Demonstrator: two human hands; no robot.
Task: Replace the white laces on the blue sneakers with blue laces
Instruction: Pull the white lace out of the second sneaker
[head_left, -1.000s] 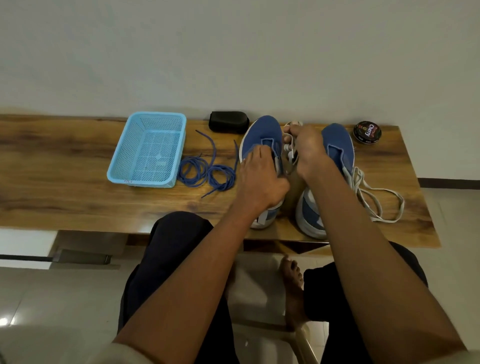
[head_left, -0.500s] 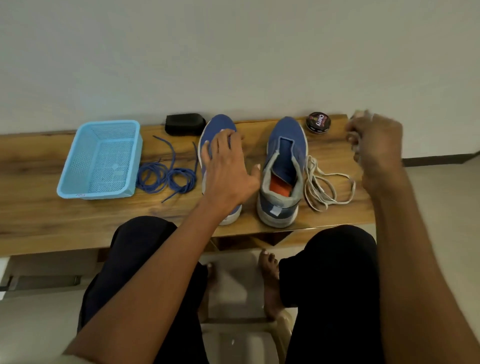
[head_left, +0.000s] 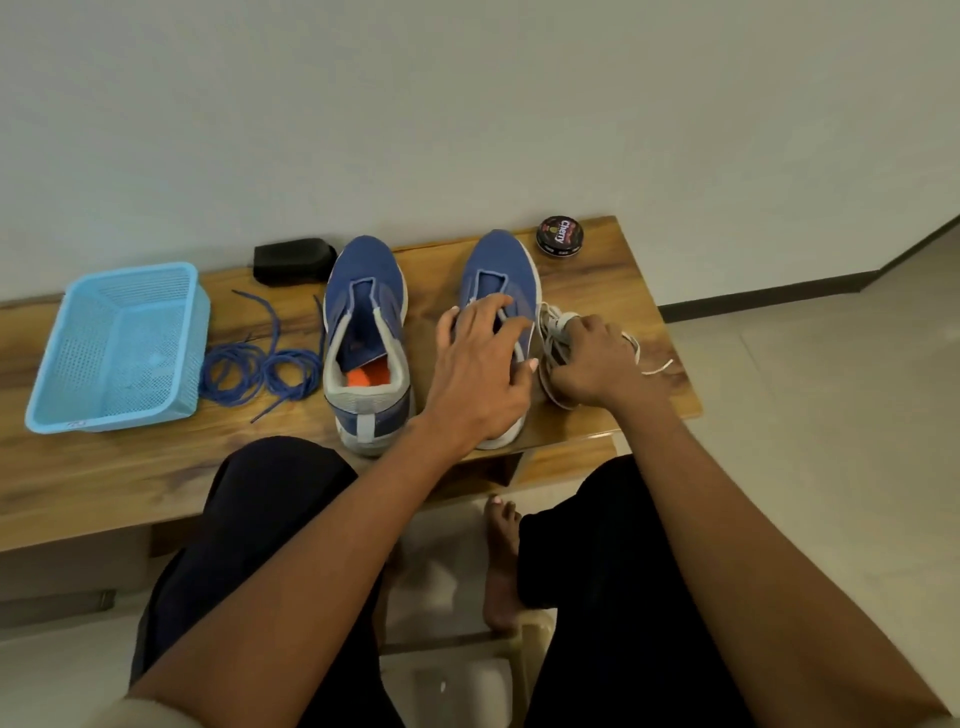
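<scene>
Two blue sneakers are standing side by side on the wooden surface (head_left: 597, 291), toes pointing toward the back edge, heels toward the front edge. Both are showing bare eyelet rows with no lace threaded. The left sneaker (head_left: 366, 332) is standing untouched, its orange insole showing. The left hand (head_left: 480, 371) is resting on top of the right sneaker (head_left: 501, 265), fingers spread and nearly straight across the tongue opening, gripping nothing. The right hand (head_left: 597, 364) is lying near the right edge, just beside the right sneaker, with fingers curled around a bundle of white laces (head_left: 553, 325); one loose end is trailing out toward the right edge. The blue laces (head_left: 260, 369) are lying in loose coils on the surface between the left sneaker and a light-blue basket (head_left: 114, 348), which is sitting toward the left end. A black case (head_left: 293, 260) is lying at the back edge, behind the blue laces. A round tin (head_left: 559, 235) is sitting at the back right corner.
</scene>
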